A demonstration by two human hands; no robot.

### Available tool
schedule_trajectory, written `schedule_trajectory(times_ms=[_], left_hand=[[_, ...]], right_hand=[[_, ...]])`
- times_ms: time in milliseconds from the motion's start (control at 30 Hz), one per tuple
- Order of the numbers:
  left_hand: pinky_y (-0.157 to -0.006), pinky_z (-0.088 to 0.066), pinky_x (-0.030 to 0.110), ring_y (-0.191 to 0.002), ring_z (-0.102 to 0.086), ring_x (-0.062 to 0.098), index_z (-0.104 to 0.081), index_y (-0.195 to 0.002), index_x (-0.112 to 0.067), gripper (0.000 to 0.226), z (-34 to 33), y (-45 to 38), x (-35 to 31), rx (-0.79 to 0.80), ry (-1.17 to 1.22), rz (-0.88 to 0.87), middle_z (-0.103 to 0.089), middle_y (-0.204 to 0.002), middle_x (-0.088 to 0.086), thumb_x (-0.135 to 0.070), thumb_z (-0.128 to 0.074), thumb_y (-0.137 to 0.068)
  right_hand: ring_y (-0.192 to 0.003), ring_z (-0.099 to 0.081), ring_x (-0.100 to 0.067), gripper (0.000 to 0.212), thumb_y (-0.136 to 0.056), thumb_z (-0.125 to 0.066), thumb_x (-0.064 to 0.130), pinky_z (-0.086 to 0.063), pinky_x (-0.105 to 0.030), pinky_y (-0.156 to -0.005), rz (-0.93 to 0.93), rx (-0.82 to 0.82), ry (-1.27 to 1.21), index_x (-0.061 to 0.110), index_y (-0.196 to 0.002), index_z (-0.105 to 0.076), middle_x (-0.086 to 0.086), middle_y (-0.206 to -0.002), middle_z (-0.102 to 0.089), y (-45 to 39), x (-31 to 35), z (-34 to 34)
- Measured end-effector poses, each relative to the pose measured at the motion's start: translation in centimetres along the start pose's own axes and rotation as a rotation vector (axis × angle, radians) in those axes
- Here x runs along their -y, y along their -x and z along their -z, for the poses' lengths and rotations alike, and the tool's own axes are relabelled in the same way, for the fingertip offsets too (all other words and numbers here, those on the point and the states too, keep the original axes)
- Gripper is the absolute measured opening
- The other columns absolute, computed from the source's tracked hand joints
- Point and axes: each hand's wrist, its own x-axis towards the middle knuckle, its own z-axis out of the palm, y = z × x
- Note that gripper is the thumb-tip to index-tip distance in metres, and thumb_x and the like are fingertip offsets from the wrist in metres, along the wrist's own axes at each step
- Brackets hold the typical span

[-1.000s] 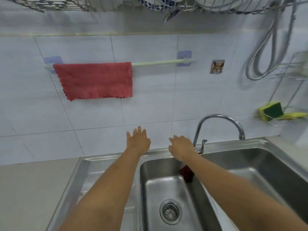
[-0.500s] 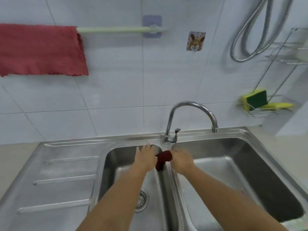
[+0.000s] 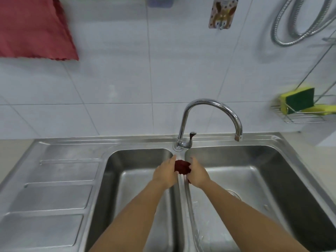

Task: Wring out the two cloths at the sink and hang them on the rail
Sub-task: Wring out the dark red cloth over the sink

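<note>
A dark red wet cloth (image 3: 182, 166) is bunched up over the divider between the two sink basins. My left hand (image 3: 165, 172) and my right hand (image 3: 197, 173) close on it from either side, just in front of the tap's base. A second, lighter red cloth (image 3: 34, 28) hangs spread out on the wall at the upper left; the rail itself is out of frame except for its blue wall bracket (image 3: 160, 1).
A chrome tap (image 3: 209, 120) arches toward the right basin (image 3: 272, 160). The left basin (image 3: 127, 160) adjoins a ribbed draining board (image 3: 54, 179). A wire rack with yellow-green sponges (image 3: 300, 104) hangs at right, below a coiled metal hose (image 3: 298, 20).
My view has dropped and closed in on the sink. Both hands came down from the wall area to the basin divider, and my left hand has joined my right on the dark red cloth.
</note>
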Motion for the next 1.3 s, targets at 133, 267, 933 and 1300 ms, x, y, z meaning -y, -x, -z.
schedule_trajectory(times_ms=[133, 267, 933, 1300], left_hand=[[-0.095, -0.046, 0.041, -0.114, -0.054, 0.028, -0.046, -0.138, -0.018, 0.050, -0.3, 0.9, -0.5, 0.028, -0.051, -0.006, -0.053, -0.123, 0.008, -0.029, -0.059, -0.090], [-0.091, -0.048, 0.039, -0.107, -0.055, 0.024, -0.055, -0.127, -0.018, 0.046, -1.3, 2.7, -0.6, -0.015, -0.109, -0.001, -0.053, -0.117, 0.005, -0.035, -0.065, -0.086], [-0.078, -0.052, 0.033, -0.082, -0.064, 0.015, -0.063, -0.093, -0.027, 0.010, 1.8, 10.0, -2.1, -0.228, 0.295, 0.106, -0.070, -0.090, -0.006, -0.022, -0.063, -0.084], [-0.070, -0.053, 0.015, -0.092, -0.065, 0.016, -0.063, -0.105, -0.009, 0.014, 7.7, 14.7, 0.6, -0.464, 0.749, 0.284, -0.068, -0.102, 0.006, -0.012, -0.061, -0.091]], right_hand=[[-0.092, -0.065, -0.028, 0.027, -0.085, -0.058, 0.004, -0.048, -0.029, -0.074, -0.024, -0.015, 0.000, 0.009, -0.110, -0.068, -0.015, -0.100, -0.069, 1.2, -0.6, -0.4], [-0.093, -0.062, -0.027, 0.020, -0.088, -0.060, 0.016, -0.052, -0.037, -0.080, -0.009, -0.076, 0.059, 0.017, -0.107, -0.059, -0.008, -0.104, -0.062, 3.4, -1.1, -0.7], [-0.121, -0.038, -0.022, 0.097, -0.062, -0.079, 0.047, -0.036, -0.039, -0.102, 0.180, 0.073, -0.030, 0.041, -0.142, -0.024, 0.007, -0.126, -0.053, 10.8, 0.4, -0.4], [-0.060, -0.066, -0.015, 0.035, -0.065, -0.070, 0.009, -0.049, -0.026, -0.049, 0.234, 0.156, -0.425, 0.023, -0.094, -0.059, -0.008, -0.079, -0.071, 10.7, 8.6, -4.1]])
